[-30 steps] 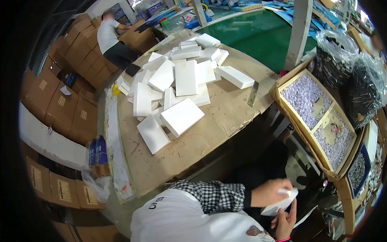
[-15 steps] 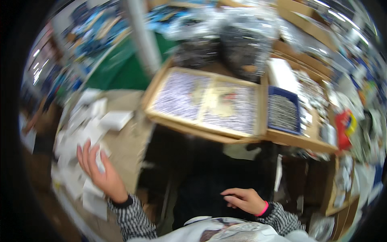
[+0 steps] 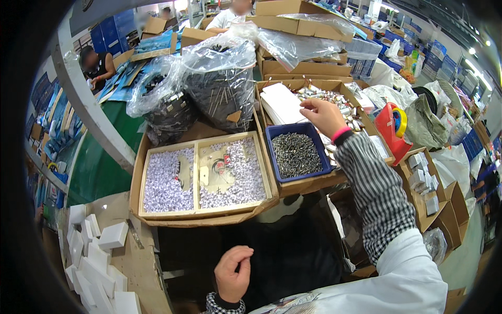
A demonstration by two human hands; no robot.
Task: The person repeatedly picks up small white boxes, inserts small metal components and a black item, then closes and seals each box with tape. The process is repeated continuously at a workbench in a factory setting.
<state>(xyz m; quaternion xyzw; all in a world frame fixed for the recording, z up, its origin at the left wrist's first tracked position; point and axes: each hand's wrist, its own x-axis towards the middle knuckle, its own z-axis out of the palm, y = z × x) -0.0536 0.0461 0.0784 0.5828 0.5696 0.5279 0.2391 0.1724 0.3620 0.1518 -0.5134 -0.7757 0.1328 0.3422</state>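
My right hand (image 3: 325,117) reaches over the far right of the bench, above the edge of a stack of white flat pieces (image 3: 282,107). Its fingers are bent with a gap at the thumb, and nothing shows in them. Just in front of it stands a blue plastic tray (image 3: 276,157) full of small dark metal pieces. Low in the middle, my left hand (image 3: 233,273) hovers over the dark gap before the bench. Those fingers curl loosely, the thumb stands apart, and no object is visible in them.
A two-part wooden tray (image 3: 196,178) holds many small pale pieces. White boxes (image 3: 99,261) lie in a heap at the left. Clear bags of dark parts (image 3: 219,89) stand behind. A red tape dispenser (image 3: 388,131) is at the right. Two people are farther back.
My right hand has moved up and away, from the dark gap to above the white stack. My left hand has left the white boxes and moved right. The view has turned.
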